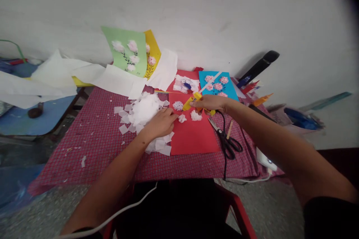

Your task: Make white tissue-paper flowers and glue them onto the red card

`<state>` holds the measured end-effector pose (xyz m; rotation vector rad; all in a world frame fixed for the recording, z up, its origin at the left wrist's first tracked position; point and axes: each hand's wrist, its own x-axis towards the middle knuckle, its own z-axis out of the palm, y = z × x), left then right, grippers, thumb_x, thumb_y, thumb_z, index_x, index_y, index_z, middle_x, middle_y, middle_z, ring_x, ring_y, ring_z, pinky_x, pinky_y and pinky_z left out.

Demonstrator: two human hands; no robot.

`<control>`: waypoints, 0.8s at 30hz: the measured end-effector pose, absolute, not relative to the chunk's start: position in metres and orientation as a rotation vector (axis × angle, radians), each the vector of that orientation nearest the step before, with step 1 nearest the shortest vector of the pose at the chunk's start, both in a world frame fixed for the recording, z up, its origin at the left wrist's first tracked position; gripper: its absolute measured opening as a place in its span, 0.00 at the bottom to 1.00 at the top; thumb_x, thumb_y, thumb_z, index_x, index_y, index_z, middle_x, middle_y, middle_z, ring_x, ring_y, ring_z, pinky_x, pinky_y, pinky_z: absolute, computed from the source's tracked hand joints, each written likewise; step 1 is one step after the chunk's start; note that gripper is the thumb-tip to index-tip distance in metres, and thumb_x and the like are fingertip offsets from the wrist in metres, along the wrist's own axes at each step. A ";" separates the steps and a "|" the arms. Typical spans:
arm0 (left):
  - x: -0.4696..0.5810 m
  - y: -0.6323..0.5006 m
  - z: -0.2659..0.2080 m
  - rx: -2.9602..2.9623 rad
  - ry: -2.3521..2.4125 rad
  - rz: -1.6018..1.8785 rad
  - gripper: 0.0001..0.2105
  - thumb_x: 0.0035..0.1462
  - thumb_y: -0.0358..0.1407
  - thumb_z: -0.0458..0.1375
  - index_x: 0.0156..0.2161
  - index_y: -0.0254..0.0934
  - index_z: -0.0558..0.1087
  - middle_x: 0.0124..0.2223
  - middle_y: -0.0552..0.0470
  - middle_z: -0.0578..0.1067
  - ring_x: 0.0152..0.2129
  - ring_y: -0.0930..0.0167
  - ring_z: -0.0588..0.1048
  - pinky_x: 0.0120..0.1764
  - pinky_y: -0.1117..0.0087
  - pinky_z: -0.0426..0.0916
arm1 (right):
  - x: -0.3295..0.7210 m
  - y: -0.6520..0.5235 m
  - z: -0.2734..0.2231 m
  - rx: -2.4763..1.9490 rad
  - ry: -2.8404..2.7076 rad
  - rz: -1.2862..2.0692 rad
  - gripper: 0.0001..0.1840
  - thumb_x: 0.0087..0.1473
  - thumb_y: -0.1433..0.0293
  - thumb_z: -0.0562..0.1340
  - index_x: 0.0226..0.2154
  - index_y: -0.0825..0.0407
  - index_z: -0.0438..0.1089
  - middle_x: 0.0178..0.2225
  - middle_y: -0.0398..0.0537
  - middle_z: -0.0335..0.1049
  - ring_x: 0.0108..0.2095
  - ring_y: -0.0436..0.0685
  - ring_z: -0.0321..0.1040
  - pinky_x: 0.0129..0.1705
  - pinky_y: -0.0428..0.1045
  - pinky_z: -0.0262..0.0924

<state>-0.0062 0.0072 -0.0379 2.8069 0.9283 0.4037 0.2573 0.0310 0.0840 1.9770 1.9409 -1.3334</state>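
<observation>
A yellow hot glue gun (188, 104), with a pale glue stick (211, 83) sticking out of it, is gripped in my right hand (209, 103). Its nozzle end hangs over the red paper (193, 138), close to a speckled paper flower (177, 105). My left hand (164, 121) lies low at the sheet's left edge, one finger stretched out to a small crumpled-paper flower (182, 118); its other fingers are partly hidden. A third paper flower (196, 115) sits just below the glue gun. Beside and under my left hand spreads a heap of white paper squares (144, 110).
Black-handled scissors (230, 145) lie right of the red paper, near the glue gun's black cord (225, 164). Behind are a blue flower card (217, 86), a green flower card (129, 50) and a stained tissue (186, 84). White paper sheets (117, 80) reach leftward.
</observation>
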 end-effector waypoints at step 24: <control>0.009 0.012 -0.032 2.676 1.063 0.431 0.21 0.62 0.31 0.53 0.60 0.37 0.74 0.51 0.41 0.73 0.51 0.58 0.71 0.54 0.55 0.69 | 0.284 0.042 0.076 1.990 1.942 -1.450 0.38 0.55 0.34 0.63 0.27 0.53 0.75 0.31 0.55 0.79 0.20 0.49 0.61 0.24 0.47 0.58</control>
